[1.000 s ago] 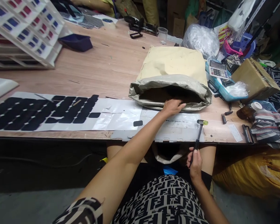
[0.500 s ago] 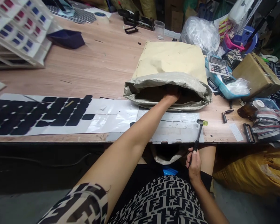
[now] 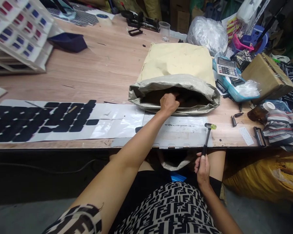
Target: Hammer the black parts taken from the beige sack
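Note:
A cream woven sack (image 3: pixel 178 60) lies on the table with its folded mouth gaping toward me. At that mouth is my left hand (image 3: pixel 169 102), its fingers curled; whatever is in them, if anything, is hidden in the dark opening. Low at the table's front edge, my right hand (image 3: pixel 203 169) is wrapped around the black grip of a small hammer (image 3: pixel 207 139). The hammer points up and away from me, its head with a yellow-green tip over a pale mat (image 3: pixel 185 135). Rows of black rounded pieces (image 3: pixel 21 122) lie on a white sheet (image 3: pixel 117 123) to the left.
A blue tray (image 3: pixel 244 94) with a calculator (image 3: pixel 226 66) stands right of the sack, beside a cardboard box (image 3: pixel 268 76). A brown bottle (image 3: pixel 257 113) and striped cloth (image 3: pixel 280 125) sit at the right edge. A white rack (image 3: pixel 21 35) stands at the far left.
My left hand has drawn back toward me and left, from deep inside the sack to its mouth. My right hand still holds the hammer in nearly the same place.

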The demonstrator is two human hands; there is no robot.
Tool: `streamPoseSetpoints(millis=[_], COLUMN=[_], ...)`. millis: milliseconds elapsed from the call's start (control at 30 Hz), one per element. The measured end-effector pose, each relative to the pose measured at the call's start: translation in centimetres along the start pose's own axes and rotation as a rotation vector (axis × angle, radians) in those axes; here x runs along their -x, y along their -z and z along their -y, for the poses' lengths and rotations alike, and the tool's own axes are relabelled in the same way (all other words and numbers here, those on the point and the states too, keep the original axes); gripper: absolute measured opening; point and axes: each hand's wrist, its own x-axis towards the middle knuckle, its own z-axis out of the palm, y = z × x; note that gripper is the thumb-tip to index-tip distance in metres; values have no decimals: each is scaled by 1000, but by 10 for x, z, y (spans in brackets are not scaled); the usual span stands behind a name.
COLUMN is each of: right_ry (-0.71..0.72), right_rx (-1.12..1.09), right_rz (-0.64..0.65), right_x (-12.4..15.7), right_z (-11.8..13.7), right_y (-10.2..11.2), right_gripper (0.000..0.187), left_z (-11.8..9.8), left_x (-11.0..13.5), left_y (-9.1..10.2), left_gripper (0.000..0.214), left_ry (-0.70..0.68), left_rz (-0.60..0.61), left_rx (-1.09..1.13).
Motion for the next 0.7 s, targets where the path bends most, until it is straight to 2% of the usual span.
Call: streamPoseSetpoints(millis=[67, 100, 167, 233, 300, 400, 533, 700], right_ry=[2, 6, 19, 27, 21, -7, -13, -11], right_rx=[-2, -3, -4, -2, 3, 12, 19, 36], right_rz=[0, 0, -3, -6, -3, 11, 17, 3], right_x=[0, 0, -1, -2, -2, -1, 0, 3], right_z=[1, 1, 2, 2, 3, 6, 9, 15], right_y=[-1, -1, -2, -2, -1, 1, 3, 4], right_gripper=[43, 43, 43, 44, 45, 45, 45, 47], left_z=[3, 3, 1, -1, -3, -1, 8, 15], left_x=[30, 46, 73, 92, 101, 105, 104, 101], left_y=[2, 0, -9, -24, -39, -52, -54, -51], left_gripper=[41, 37, 30, 25, 21, 23, 32, 19], left_ry=[-144, -242, -413, -506, -512, -466, -484, -434], left_rz=[-112, -126, -56, 26, 52, 1, -27, -9], left_rx=[72, 113, 164, 180, 192, 233, 334, 441])
